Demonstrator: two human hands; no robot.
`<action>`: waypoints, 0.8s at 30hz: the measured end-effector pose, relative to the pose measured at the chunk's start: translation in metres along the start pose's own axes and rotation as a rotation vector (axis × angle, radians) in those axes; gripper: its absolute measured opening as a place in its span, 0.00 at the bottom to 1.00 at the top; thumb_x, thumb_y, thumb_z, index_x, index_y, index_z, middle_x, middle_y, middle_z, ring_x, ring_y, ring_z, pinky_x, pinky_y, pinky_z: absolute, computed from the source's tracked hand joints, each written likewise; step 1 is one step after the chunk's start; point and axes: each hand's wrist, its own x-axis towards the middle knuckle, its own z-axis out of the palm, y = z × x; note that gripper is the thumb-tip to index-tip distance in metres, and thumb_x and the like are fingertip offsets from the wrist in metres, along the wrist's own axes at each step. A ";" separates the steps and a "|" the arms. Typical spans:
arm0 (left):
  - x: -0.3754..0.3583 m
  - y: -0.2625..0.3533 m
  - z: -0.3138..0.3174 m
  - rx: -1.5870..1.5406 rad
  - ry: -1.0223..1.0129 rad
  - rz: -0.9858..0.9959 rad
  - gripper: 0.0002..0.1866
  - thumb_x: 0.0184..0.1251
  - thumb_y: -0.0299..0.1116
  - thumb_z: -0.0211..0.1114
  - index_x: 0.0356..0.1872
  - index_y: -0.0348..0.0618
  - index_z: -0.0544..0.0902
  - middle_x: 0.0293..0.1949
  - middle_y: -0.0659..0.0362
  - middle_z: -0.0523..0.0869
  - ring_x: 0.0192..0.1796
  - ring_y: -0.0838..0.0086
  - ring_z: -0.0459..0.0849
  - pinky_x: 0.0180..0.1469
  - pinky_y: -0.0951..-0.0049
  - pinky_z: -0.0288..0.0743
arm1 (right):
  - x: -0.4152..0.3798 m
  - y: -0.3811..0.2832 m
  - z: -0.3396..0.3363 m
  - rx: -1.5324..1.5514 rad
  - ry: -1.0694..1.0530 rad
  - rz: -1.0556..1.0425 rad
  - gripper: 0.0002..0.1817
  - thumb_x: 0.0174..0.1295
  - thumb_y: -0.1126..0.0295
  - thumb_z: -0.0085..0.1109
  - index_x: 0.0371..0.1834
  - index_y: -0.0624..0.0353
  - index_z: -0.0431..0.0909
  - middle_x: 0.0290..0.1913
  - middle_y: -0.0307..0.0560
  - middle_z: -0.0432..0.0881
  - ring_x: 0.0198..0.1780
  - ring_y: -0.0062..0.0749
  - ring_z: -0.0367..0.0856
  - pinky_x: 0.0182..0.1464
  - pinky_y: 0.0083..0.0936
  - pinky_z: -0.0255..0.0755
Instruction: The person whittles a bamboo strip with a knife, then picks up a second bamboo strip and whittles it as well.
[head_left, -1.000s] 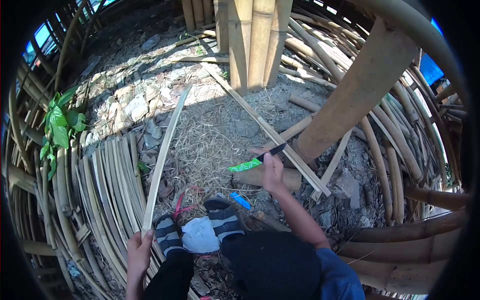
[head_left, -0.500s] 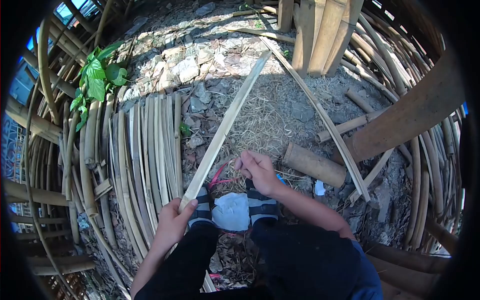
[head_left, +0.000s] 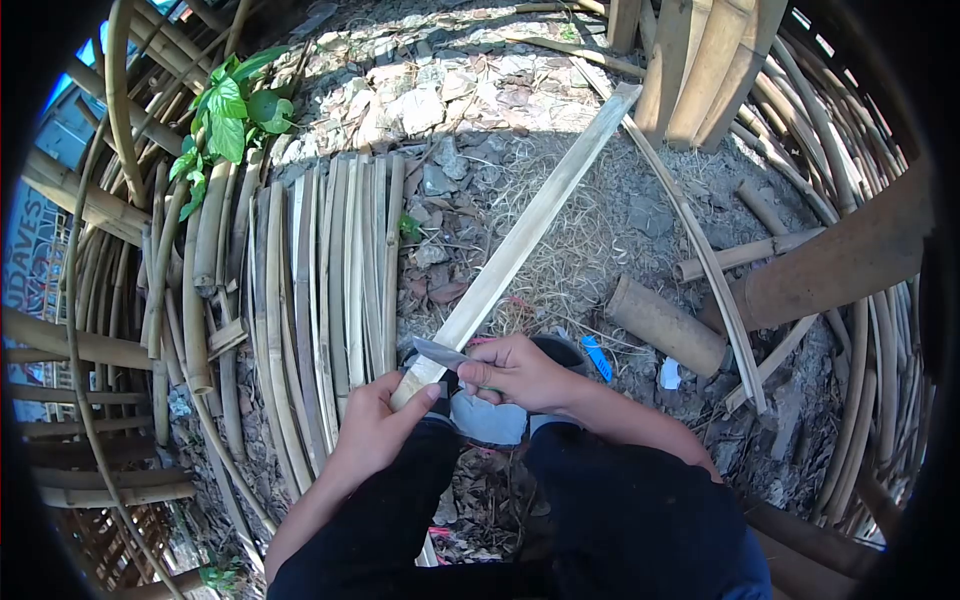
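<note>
My left hand (head_left: 384,424) is closed round the near end of a long, pale bamboo strip (head_left: 530,235), thumb on top. The strip slants up and away to the right over the ground. In my right hand (head_left: 510,370) is a knife, gripped with the fingers wrapped round its handle, which is mostly hidden. Its short grey blade (head_left: 438,352) lies across the strip just beyond my left thumb. Below the hands, a pale grey piece of sheet (head_left: 488,418) shows between my feet.
Many split bamboo strips (head_left: 345,270) lie side by side at left. A thin bamboo strip (head_left: 690,220) and a short bamboo tube (head_left: 667,325) rest at right. Thick bamboo posts (head_left: 700,70) stand behind, with a leafy plant (head_left: 228,105) far left. Shavings (head_left: 560,260) cover the ground.
My right hand has come left to the strip, and the knife blade now shows across it. The strip's far end has swung right. The whole view has shifted slightly.
</note>
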 end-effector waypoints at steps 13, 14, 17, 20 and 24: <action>-0.005 0.010 -0.004 0.103 -0.018 -0.052 0.19 0.72 0.43 0.69 0.38 0.32 0.83 0.25 0.67 0.80 0.29 0.87 0.71 0.30 0.77 0.65 | -0.007 -0.005 0.001 -0.049 0.110 0.016 0.20 0.73 0.57 0.60 0.29 0.62 0.82 0.17 0.31 0.72 0.19 0.11 0.63 0.23 0.17 0.55; -0.004 0.003 -0.004 0.092 -0.004 -0.037 0.19 0.72 0.43 0.69 0.37 0.32 0.83 0.25 0.67 0.79 0.28 0.87 0.71 0.29 0.77 0.65 | -0.007 -0.006 -0.002 -0.072 0.137 0.004 0.20 0.73 0.57 0.60 0.29 0.61 0.82 0.17 0.31 0.72 0.19 0.11 0.63 0.22 0.18 0.54; -0.006 0.008 -0.006 0.090 0.012 -0.043 0.19 0.72 0.43 0.69 0.36 0.32 0.83 0.23 0.68 0.77 0.27 0.87 0.69 0.27 0.77 0.62 | -0.009 -0.020 -0.018 -0.101 0.162 0.020 0.17 0.74 0.60 0.60 0.31 0.63 0.82 0.21 0.32 0.75 0.22 0.12 0.66 0.25 0.16 0.57; -0.007 0.009 -0.006 0.092 0.023 -0.067 0.19 0.72 0.43 0.68 0.34 0.33 0.82 0.22 0.69 0.75 0.25 0.87 0.67 0.26 0.77 0.60 | -0.010 -0.026 -0.036 -0.011 0.282 0.005 0.18 0.74 0.59 0.59 0.31 0.62 0.82 0.21 0.32 0.74 0.22 0.12 0.66 0.25 0.16 0.58; -0.009 0.015 -0.007 0.083 0.017 -0.091 0.19 0.72 0.43 0.68 0.33 0.33 0.82 0.22 0.70 0.74 0.25 0.88 0.66 0.26 0.77 0.59 | -0.010 -0.021 -0.034 0.023 0.264 -0.046 0.19 0.75 0.58 0.58 0.30 0.62 0.81 0.18 0.32 0.69 0.21 0.13 0.63 0.23 0.17 0.54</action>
